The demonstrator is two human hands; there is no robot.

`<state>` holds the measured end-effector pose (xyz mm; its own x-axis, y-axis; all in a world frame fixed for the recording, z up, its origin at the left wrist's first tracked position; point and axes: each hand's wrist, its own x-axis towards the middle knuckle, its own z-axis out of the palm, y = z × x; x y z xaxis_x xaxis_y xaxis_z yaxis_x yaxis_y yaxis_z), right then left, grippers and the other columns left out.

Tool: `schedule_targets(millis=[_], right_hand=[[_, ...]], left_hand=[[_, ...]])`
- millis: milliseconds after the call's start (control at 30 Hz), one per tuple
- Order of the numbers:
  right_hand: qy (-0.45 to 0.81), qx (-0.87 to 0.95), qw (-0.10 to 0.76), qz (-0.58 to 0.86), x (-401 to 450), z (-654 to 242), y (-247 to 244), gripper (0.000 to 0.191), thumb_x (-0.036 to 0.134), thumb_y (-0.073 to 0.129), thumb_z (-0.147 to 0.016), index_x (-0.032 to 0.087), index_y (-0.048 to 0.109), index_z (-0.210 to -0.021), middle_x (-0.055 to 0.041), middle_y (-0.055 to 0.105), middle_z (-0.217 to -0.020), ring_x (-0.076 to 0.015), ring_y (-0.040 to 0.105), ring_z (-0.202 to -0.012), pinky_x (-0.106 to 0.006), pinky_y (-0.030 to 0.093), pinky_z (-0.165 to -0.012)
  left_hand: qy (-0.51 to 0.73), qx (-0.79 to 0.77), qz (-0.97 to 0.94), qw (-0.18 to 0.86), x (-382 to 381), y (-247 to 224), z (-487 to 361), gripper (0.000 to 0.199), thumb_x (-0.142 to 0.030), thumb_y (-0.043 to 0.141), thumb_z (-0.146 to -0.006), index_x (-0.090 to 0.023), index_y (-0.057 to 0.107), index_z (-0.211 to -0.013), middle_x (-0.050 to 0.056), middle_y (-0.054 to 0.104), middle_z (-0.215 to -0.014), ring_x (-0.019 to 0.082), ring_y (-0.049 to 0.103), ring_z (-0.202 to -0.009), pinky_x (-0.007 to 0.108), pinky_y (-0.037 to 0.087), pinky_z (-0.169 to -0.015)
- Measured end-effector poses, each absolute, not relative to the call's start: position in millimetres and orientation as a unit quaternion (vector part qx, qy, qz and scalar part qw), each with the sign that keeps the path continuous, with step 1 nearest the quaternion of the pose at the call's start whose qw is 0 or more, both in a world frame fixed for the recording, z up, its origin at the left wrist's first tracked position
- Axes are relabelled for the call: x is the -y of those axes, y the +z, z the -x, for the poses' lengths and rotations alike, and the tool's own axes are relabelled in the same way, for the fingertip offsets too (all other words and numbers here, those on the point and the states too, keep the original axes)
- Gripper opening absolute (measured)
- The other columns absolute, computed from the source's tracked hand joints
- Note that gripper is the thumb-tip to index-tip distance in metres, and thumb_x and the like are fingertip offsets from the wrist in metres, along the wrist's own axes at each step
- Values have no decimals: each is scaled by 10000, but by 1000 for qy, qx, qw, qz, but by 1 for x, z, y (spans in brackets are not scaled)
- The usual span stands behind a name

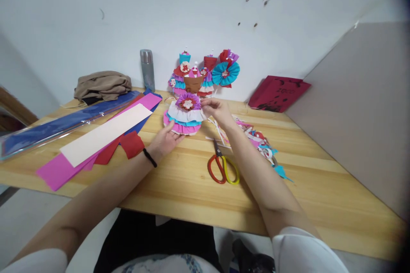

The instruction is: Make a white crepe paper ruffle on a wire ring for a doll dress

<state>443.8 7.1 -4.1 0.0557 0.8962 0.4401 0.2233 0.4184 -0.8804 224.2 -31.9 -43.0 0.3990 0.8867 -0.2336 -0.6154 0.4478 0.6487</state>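
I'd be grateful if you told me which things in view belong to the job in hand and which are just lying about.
Seem to belong:
ruffled paper dress, with left hand and right hand at it
scissors
flat paper strips
paper scraps

Apparently just lying about:
grey flask
brown cloth
dark pink bag

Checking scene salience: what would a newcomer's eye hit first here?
Likely the ruffled dress, centre, left hand at its lower left edge, right hand at its right. Then the turquoise rosette, behind it to the right. Scissors with red and yellow handles also pop, on the table nearer the camera.
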Motion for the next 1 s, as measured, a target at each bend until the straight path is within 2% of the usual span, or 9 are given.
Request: schedule_targets(millis=[133, 233, 333, 533, 633, 833, 1000], right_hand=[[310, 605, 568, 464, -3, -442, 1, 155, 251, 661, -608, 181, 689, -743, -73, 728, -977, -209, 670, -826, -336, 530, -733], [325, 601, 556, 474, 2, -440, 5, 187, 264, 659, -611, 165, 690, -766, -67, 726, -931, -169, 647, -719, -301, 511, -667], [347, 601, 536, 482, 7, -439, 8, 208, 261, 664, -605, 156, 696, -781, -46, 715, -792, -144, 613, -622, -282, 492, -616], [382, 610, 496, 486, 9, -435, 11, 176, 249, 690, -573, 158, 690, -724, -23, 684, -661, -146, 601, -603, -275, 482, -608], [385, 609, 490, 490, 8, -435, 12, 169, 247, 687, -579, 158, 688, -722, -14, 672, -630, -142, 595, -586, -273, 479, -606], [373, 607, 488, 505, 8, -440, 13, 165, 230, 682, -592, 151, 683, -737, -9, 657, -615, -126, 571, -554, -253, 446, -568], [365, 610, 478, 516, 11, -442, 17, 172, 198, 688, -598, 143, 695, -761, 0, 636, -589, -116, 549, -529, -244, 432, -535]], left_hand=[[480, -235, -266, 802, 24, -42, -228, 350, -103, 571, -867, -179, 586, -1209, 93, 697, -1172, 230, 623, -1166, 433, 480, -1034], [506, -229, -236, 797, 10, -43, -225, 337, -89, 582, -849, -163, 612, -1177, 89, 733, -1067, 235, 663, -1088, 445, 479, -1025], [540, -230, -200, 785, 3, -43, -221, 318, -103, 574, -857, -170, 628, -1163, 67, 747, -1002, 222, 666, -1077, 422, 473, -1030], [555, -118, -225, 792, 15, -45, -228, 336, -310, 468, -967, -188, 594, -1254, 96, 672, -1237, 226, 575, -1228, 402, 433, -1070], [550, -109, -239, 793, 23, -49, -233, 308, -226, 451, -970, -188, 604, -1235, 80, 675, -1236, 207, 574, -1231, 386, 417, -1089], [522, -137, -285, 792, 26, -52, -236, 367, -88, 537, -893, -191, 599, -1239, 80, 695, -1194, 228, 617, -1181, 448, 430, -1080], [528, -169, -262, 790, 14, -45, -230, 407, -72, 552, -876, -209, 589, -1257, 67, 712, -1163, 232, 632, -1162, 460, 451, -1063]])
